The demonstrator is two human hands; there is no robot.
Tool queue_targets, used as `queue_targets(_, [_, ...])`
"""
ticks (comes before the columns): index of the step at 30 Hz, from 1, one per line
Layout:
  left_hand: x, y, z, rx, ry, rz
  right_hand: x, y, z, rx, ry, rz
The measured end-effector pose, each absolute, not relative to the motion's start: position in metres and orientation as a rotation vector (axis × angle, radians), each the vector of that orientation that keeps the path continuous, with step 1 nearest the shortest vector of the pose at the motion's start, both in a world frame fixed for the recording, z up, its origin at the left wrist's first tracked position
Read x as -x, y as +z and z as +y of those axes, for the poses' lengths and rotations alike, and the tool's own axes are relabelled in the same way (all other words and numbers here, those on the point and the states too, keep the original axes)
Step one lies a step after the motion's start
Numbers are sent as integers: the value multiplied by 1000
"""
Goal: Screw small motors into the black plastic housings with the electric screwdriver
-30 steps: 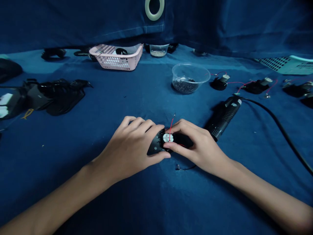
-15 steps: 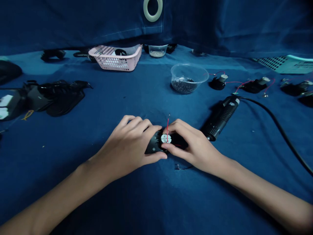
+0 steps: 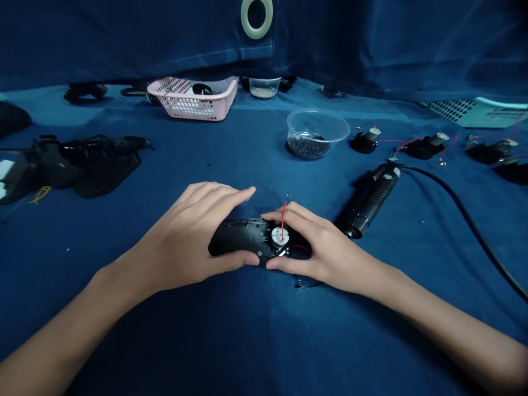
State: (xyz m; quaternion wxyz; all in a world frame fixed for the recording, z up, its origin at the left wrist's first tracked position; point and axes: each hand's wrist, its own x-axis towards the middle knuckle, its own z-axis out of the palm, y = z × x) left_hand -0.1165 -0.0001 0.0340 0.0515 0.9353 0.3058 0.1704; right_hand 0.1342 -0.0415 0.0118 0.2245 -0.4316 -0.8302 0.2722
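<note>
A long black plastic part [image 3: 239, 237] lies on the blue cloth between my hands. Near its right end sits a round white motor [image 3: 280, 237] with a red wire [image 3: 284, 212] sticking up from it. My right hand [image 3: 325, 245] grips the right end of the black part, fingers on the far edge and thumb on the near edge. Around the left end is my left hand [image 3: 185, 236], its fingers spread and raised off the far edge, its thumb along the near edge. My right hand hides the part's right end.
A black electric screwdriver [image 3: 371, 201] with its cable lies at right. Behind stand a clear bowl of screws [image 3: 309, 146], a pink basket [image 3: 198, 107] and a green basket [image 3: 490, 113]. Black parts [image 3: 91, 165] are piled at left; wired motor pieces [image 3: 365, 141] lie at back right.
My left hand has moved left and opened, uncovering more of the black part. My right hand's fingers have shifted from around the motor to the part's edges.
</note>
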Motion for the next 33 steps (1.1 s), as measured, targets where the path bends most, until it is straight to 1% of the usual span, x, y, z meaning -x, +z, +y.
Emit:
queue_targets(6, [116, 36, 0, -2863, 508, 922, -134, 14, -40, 1167, 752, -2270])
queue_targets(9, [113, 36, -4, -2874, 515, 774, -134, 13, -40, 1147, 735, -2283])
queue_targets(13, [112, 28, -14, -2945, 615, 562, -136, 10, -40, 1144, 717, -2282])
queue_targets(16, [113, 20, -21, -3072, 572, 494, -136, 10, -41, 1157, 723, -2276])
queue_targets(21, [113, 17, -25, -3174, 596, 455, -135, 11, -42, 1188, 733, -2272])
queue_targets(33, [106, 27, -27, -3070, 622, 505, -136, 10, -42, 1271, 788, -2270])
